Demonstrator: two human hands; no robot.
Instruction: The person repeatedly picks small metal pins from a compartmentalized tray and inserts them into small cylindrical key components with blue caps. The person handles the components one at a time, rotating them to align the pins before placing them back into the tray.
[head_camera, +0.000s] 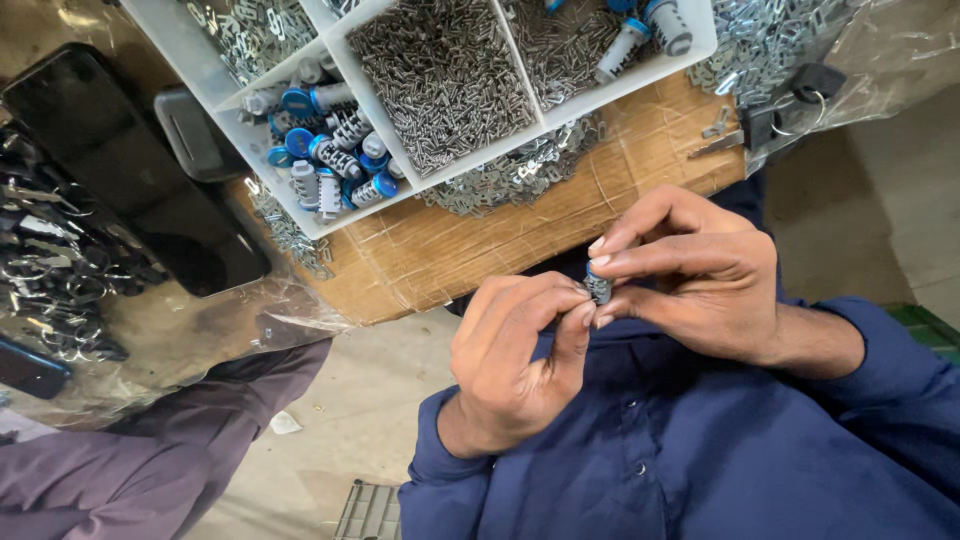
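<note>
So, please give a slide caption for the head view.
Both hands hold a small lock cylinder beside a white parts tray.

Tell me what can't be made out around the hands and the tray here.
Head view only:
- Small cylinder: mostly covered by fingertips of left hand and right hand.
- White tray: far compartments cut off by the top edge.
- Tiny metal parts: too small to tell apart.

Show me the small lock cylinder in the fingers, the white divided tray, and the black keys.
small lock cylinder (598, 287), head view, ribbed side.
white divided tray (337, 56), head view, inner divider wall.
black keys (790, 100), head view, black head.
</note>
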